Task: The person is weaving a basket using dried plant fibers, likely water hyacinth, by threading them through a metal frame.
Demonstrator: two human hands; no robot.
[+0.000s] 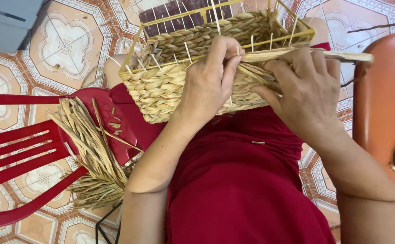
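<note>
A half-woven straw basket (161,88) on a yellow wire frame (132,49) rests on my lap, over my red clothing. My left hand (208,83) presses on the basket's near wall, fingers pinching a flat straw strand (346,56) at the rim. My right hand (308,88) grips the same strand, which runs out to the right. Thin upright straw spokes stick up along the rim.
A red plastic chair (21,149) stands at the left with a bundle of dried straw (93,153) lying on its seat. An orange plastic seat (383,99) is at the right. A grey box (5,22) sits at the top left on the patterned tile floor (66,40).
</note>
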